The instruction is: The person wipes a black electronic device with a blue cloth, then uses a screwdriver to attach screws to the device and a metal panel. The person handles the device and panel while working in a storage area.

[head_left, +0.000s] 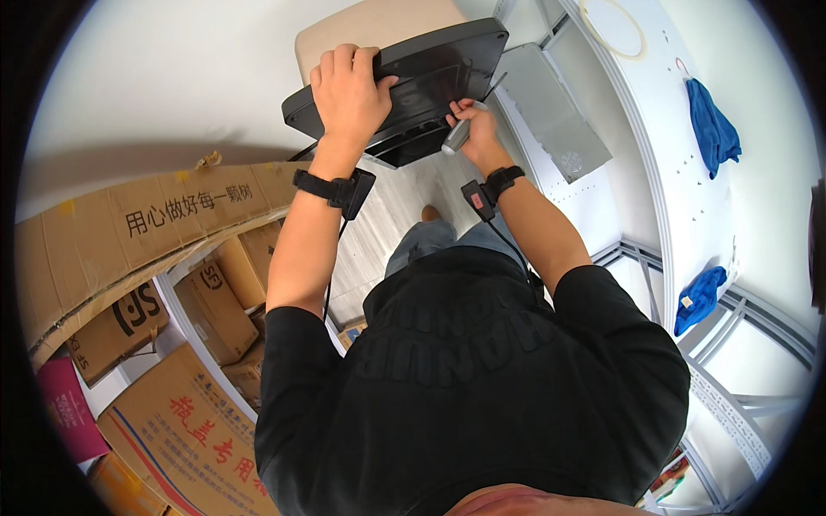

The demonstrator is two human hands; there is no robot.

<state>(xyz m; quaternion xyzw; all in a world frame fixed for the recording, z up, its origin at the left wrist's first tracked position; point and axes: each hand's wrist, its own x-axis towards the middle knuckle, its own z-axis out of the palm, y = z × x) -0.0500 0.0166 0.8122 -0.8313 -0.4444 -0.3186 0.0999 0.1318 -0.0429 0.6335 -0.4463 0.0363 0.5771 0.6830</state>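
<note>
Cardboard boxes (146, 421) at 8 o'clock. At 11, the left hand (351, 99) pinches the edge of a black panel (434, 82) at 12. At 1, the right hand (482, 133) curls around a grey-handled tool (456, 138).

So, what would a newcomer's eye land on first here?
Probably the big black panel at the upper middle, with the left hand gripping its top edge and the right hand holding a grey-handled tool close to its lower right. After that, likely the brown cardboard boxes crowding the left side, and the two bright blue cloths against the white wall on the right.
</note>
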